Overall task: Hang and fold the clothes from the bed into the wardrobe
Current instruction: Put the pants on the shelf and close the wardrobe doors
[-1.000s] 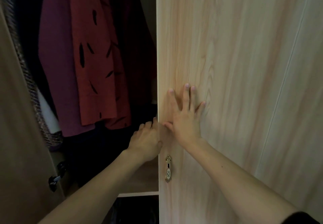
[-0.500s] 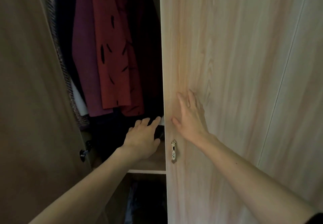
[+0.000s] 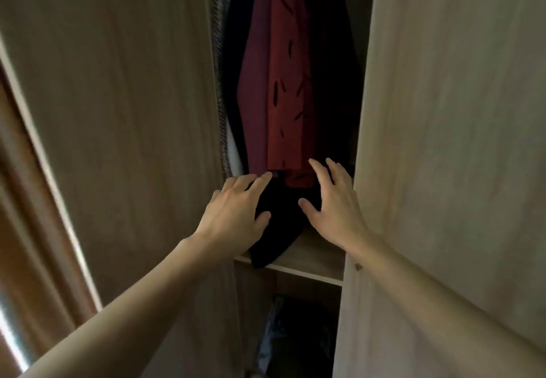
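The left hand (image 3: 236,215) lies with straight, loose fingers on a black garment (image 3: 277,230). The right hand (image 3: 334,209), fingers spread, holds nothing at the garment's other side. The garment sits on the wardrobe shelf (image 3: 316,256), below a hanging red shirt (image 3: 288,97), between the left door (image 3: 118,112) and the right door (image 3: 443,141).

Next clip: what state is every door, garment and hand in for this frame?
left door: swung open.
right door: covers its side; whether fully shut, cannot tell.
red patterned garment: hanging.
maroon garment: hanging beside it.
dark garment: lying on the shelf, corner overhanging the front edge.
left hand: open, resting on the dark garment.
right hand: open, fingers spread; contact unclear.
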### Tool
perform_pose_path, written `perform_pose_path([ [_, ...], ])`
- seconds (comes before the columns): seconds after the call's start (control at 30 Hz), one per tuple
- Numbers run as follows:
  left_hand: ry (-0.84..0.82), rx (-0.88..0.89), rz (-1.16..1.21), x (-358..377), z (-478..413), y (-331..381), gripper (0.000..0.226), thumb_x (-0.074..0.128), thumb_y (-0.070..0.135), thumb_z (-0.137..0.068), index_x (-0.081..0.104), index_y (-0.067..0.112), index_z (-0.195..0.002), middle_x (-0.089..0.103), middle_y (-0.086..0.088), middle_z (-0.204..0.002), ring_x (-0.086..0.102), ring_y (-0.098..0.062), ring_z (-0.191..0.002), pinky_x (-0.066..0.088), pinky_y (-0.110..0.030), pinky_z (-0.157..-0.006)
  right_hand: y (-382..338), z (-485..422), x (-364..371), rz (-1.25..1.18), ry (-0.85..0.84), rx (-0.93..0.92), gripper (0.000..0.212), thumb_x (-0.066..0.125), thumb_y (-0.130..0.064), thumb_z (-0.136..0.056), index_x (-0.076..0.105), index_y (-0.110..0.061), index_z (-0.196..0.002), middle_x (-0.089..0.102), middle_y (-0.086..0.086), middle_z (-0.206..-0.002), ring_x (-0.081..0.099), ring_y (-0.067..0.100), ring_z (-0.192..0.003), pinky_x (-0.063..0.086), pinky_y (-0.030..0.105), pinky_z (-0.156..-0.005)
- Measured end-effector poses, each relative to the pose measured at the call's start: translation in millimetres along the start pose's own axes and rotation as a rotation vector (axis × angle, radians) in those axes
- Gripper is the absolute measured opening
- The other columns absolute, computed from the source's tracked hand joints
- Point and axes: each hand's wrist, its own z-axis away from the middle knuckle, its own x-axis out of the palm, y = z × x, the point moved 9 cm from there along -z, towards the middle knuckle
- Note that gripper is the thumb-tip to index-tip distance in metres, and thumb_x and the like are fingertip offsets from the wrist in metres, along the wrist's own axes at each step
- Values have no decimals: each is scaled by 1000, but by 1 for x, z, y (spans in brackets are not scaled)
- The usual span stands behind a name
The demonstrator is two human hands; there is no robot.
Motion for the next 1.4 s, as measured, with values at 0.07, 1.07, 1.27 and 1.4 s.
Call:
perform_pose_path([
  [0.07, 84, -5, -17, -34, 17, -22, 68, 60, 35, -90, 32, 25, -151, 44, 3, -147, 36, -22, -135, 41, -45, -105, -26, -2, 8, -24, -3, -13, 77, 63, -40, -93, 21, -26, -155, 20, 11, -162, 11, 29, -151, 22, 48, -119],
  [1.07, 235, 221, 678, -140, 79, -171, 77, 49, 6, -100, 3, 30, -157, 36, 8, -155, 47, -15, -135, 50, -41, -104, -195, 36, 105, -31, -334, -93, 100, 66, -62, -82, 5, -36, -157, 0, -5, -165, -2, 13, -152, 16, 45, -122],
  [1.27, 285, 320, 683, -118, 60, -116, 80, 55, 30, -100, 0, 28, -158, 19, 15, -162, 31, -16, -144, 46, -45, -107, -156, 53, 92, -28, -355, -19, 103, 68, -62, -81, 2, -39, -156, -4, -11, -165, 0, 16, -152, 19, 47, -122],
  [1.4, 364, 293, 658, -101, 42, -91, 85, 63, 39, -94, 7, 34, -158, 21, 15, -161, 33, -19, -143, 46, -50, -106, -132, 66, 79, 23, -421, -44, 111, 68, -69, -77, -8, -45, -154, -12, -17, -163, -4, 15, -152, 17, 46, -121],
])
